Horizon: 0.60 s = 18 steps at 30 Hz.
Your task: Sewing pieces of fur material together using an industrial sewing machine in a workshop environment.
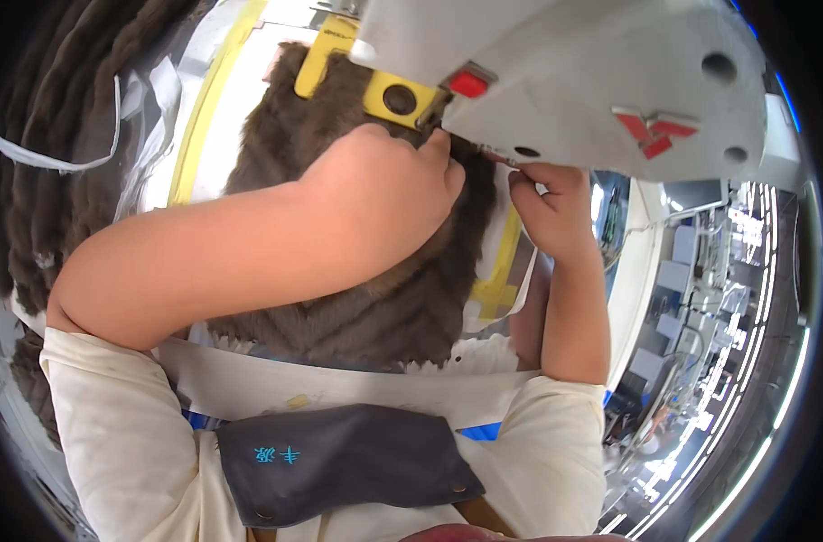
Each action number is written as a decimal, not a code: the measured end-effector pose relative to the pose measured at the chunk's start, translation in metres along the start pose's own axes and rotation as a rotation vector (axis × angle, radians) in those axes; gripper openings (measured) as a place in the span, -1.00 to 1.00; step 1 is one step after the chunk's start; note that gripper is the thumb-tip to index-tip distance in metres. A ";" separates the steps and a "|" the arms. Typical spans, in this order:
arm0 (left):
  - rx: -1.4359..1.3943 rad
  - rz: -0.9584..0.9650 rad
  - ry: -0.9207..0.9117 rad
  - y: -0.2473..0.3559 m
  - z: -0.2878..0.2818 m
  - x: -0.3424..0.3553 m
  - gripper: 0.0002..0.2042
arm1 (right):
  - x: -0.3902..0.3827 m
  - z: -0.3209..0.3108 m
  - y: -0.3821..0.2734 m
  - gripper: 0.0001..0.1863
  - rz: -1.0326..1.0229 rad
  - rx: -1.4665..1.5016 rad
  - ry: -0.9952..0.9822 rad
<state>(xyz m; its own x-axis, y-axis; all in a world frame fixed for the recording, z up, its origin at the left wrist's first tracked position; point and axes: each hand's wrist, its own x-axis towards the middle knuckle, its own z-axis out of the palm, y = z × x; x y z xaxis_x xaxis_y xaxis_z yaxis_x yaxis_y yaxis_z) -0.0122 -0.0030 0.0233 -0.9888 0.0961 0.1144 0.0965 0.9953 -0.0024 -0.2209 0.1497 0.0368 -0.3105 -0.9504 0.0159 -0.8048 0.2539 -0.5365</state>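
A piece of brown striped fur lies under the head of a light grey sewing machine. Across the fur reaches my left hand, its fingers curled and the index fingertip up against the needle area, beside a yellow metal plate with a round hole. Whatever those fingers pinch is hidden. My right hand is at the right edge of the fur, below the machine head. Its thumb and index finger close on a thin rod-like tool that points toward the needle; its tip is hidden.
More brown fur strips are heaped at the left, with a loose white strip over them. Yellow tape runs along the white work surface. A dark grey sleeve-like cloth lies across my front. Shelves and equipment stand far right.
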 end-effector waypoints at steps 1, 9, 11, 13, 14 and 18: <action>-0.017 -0.031 0.028 0.000 0.000 0.001 -0.60 | -0.007 -0.001 -0.004 -0.52 0.036 -0.019 -0.107; 0.005 -0.059 0.020 -0.006 0.000 0.002 -0.69 | 0.001 0.021 -0.007 -0.51 -0.321 -0.059 -0.016; 0.000 -0.056 -0.007 -0.007 0.001 0.004 -0.69 | 0.000 0.022 -0.006 -0.52 -0.328 -0.078 -0.015; 0.051 -0.012 0.064 -0.008 0.001 0.004 -0.70 | -0.001 0.024 -0.007 -0.54 -0.344 -0.091 -0.001; 0.054 -0.007 0.057 -0.008 0.000 0.003 -0.70 | -0.002 0.024 -0.007 -0.54 -0.341 -0.084 0.004; 0.010 -0.001 0.036 -0.007 -0.010 0.002 -0.72 | -0.002 0.024 -0.010 -0.56 -0.358 -0.079 -0.004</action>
<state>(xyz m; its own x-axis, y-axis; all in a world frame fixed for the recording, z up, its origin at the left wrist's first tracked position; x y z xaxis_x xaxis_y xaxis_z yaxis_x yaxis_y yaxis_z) -0.0133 -0.0097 0.0330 -0.9841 0.0951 0.1503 0.0943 0.9955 -0.0124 -0.2001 0.1450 0.0220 -0.0004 -0.9823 0.1875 -0.8986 -0.0819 -0.4310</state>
